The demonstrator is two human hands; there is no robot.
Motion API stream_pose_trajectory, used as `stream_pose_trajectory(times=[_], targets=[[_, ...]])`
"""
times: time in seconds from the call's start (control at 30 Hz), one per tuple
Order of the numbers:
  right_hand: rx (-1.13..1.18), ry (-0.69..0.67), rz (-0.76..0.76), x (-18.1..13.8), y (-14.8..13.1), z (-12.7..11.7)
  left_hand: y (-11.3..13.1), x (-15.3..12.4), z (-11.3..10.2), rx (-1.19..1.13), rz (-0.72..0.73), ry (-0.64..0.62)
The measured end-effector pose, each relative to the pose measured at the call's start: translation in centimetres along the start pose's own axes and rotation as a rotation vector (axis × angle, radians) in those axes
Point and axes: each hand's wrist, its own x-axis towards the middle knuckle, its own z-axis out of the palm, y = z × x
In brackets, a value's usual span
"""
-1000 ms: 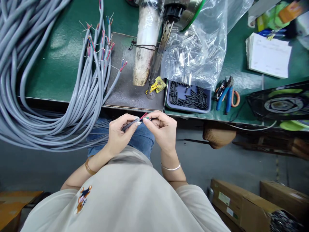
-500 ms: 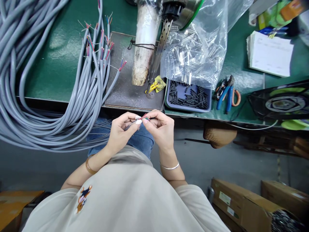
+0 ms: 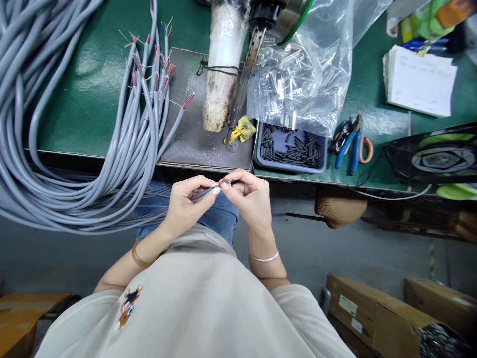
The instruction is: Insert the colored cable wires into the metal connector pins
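My left hand [image 3: 191, 200] pinches a grey cable [image 3: 201, 194] close to its stripped end, just in front of the bench edge. From that end come thin coloured wires [image 3: 222, 182], red and green among them. Thumb and forefinger of my right hand [image 3: 249, 195] are closed on these wires, and the fingertips of both hands nearly meet. A short dark piece shows by the right fingers, too small to make out. To the left, a thick bundle of grey cables [image 3: 130, 144] hangs over the edge, its stripped ends lying on the bench.
A soldering iron [image 3: 244, 79] and a white wrapped cylinder [image 3: 219, 69] rest over a dark board [image 3: 182, 144]. A blue tray [image 3: 294, 167] holds short black tubes beneath a clear plastic bag [image 3: 305, 74]. Pliers [image 3: 352, 149], paper [image 3: 421, 82] and a fan [image 3: 436, 156] lie to the right.
The grey cable in my left hand shows more plainly now, and the coloured wires have turned slightly between my fingertips. Both hands stay in nearly the same place.
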Motion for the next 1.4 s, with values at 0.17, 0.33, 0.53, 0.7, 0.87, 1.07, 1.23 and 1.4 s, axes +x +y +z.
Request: stream_pose_trajectory(times=[0.17,0.33,0.53,0.7,0.87,1.07,1.23,1.4], targets=[[-0.201,-0.005,-0.142,0.0,-0.4,-0.6,0.1,0.1,-0.1,0.143,0.035,-0.079],[-0.258,0.007,-0.209,-0.1,-0.7,-0.5,0.9,0.4,0.3,-0.008,-0.122,-0.104],[0.020,-0.050,-0.033,0.1,-0.1,0.1,1.0,0.4,0.6,-0.129,-0.101,-0.037],[-0.008,-0.011,-0.150,-0.4,0.0,0.6,1.4,0.5,0.5,-0.093,-0.024,0.005],[-0.147,0.268,-0.349,-0.4,0.3,0.3,1.6,0.6,0.4,-0.151,-0.038,0.022],[-0.171,0.135,-0.317,-0.6,0.0,-0.7,1.4,0.5,0.1,-0.212,-0.103,0.030],[-0.356,0.059,-0.488,-1.4,-0.8,-0.7,1.7,0.6,0.1,-0.161,-0.084,0.007],[-0.516,-0.080,-0.594,-1.6,-1.7,-0.7,2.1,0.7,0.2,-0.166,-0.134,-0.099]])
